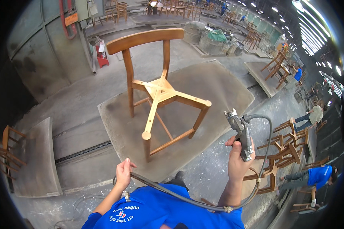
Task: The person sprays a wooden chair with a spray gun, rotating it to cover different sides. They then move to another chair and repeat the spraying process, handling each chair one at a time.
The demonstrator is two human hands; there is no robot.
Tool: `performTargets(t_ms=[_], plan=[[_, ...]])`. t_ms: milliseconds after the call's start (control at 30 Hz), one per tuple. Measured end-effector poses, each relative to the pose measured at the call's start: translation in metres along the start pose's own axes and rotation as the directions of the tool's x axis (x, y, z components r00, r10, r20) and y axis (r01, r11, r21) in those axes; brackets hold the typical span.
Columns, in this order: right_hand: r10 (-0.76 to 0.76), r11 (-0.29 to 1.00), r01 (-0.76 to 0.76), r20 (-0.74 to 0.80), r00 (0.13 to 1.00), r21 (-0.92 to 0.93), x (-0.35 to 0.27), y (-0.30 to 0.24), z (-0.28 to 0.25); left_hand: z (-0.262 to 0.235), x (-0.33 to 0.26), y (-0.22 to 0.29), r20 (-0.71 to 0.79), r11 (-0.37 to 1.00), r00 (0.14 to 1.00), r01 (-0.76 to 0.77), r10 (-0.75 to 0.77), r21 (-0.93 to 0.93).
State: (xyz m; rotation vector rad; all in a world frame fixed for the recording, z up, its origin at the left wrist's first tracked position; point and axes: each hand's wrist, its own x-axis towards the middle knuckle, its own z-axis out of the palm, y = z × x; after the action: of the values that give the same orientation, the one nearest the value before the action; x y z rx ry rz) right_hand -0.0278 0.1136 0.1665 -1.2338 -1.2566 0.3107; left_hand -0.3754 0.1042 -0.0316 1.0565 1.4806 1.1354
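My right hand (238, 162) is wrapped round the handle of a metal spray gun (242, 131), raised to the right of a wooden chair frame. A dark hose (270, 133) loops down from the gun and runs across my front to my left hand (124, 171). The left fingers are curled, and the hose passes at the palm; the exact grip is partly hidden. The chair frame (160, 91) has a brown curved backrest, brown legs and a paler cross-shaped seat support without a seat. It stands upright beyond both hands, touching neither.
Under the chair lies a flat grey board (217, 84). A smaller board (38, 160) at the left bears another chair (6, 149). Stacked chair frames (288, 149) and a person in blue (318, 177) are at the right. A floor track (82, 152) runs left of the board.
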Motion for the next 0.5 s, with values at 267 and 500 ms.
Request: performTargets(t_ms=[267, 500], plan=[[0.028, 0.991, -0.037, 0.074, 0.997, 0.127, 0.093, 0.073, -0.064, 0.109, -0.002, 0.021, -0.093, 1.000, 0.996, -0.013, 0.015, 0.014], [0.066, 0.967, -0.089, 0.103, 0.992, 0.237, 0.138, 0.108, -0.115, 0.180, -0.012, 0.030, -0.087, 0.992, 0.994, 0.073, -0.064, 0.101]])
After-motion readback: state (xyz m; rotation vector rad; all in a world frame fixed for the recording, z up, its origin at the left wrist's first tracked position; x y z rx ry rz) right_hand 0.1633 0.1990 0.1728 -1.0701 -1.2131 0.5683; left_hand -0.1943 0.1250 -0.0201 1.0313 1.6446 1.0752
